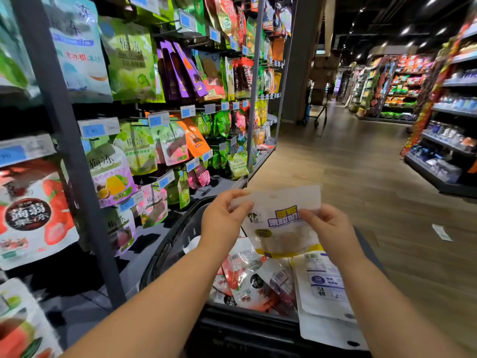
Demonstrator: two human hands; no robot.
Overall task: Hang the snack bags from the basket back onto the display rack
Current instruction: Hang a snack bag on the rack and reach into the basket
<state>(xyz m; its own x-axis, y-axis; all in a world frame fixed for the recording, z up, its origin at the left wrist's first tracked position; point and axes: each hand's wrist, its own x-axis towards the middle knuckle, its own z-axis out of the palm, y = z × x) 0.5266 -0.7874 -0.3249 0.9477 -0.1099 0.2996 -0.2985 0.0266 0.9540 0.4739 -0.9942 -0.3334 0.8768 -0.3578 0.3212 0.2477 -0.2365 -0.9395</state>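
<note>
Both my hands hold one white snack bag (280, 226) with purple and yellow lettering above the black basket (170, 244). My left hand (222, 220) pinches its top left corner. My right hand (330, 228) pinches its right side. The bag's hang hole shows near the top edge. Several more snack bags (253, 282) lie in the basket, red-and-white ones and a large white one (325, 285). The display rack (160, 99) with hanging snack bags on hooks fills the left side.
A dark upright post (67, 140) of the rack stands close at left. Blue price tags (160, 120) hang at the hook ends. A wood-floored aisle (361, 177) runs ahead, with shelves (449, 120) at right and a cart (316, 109) far off.
</note>
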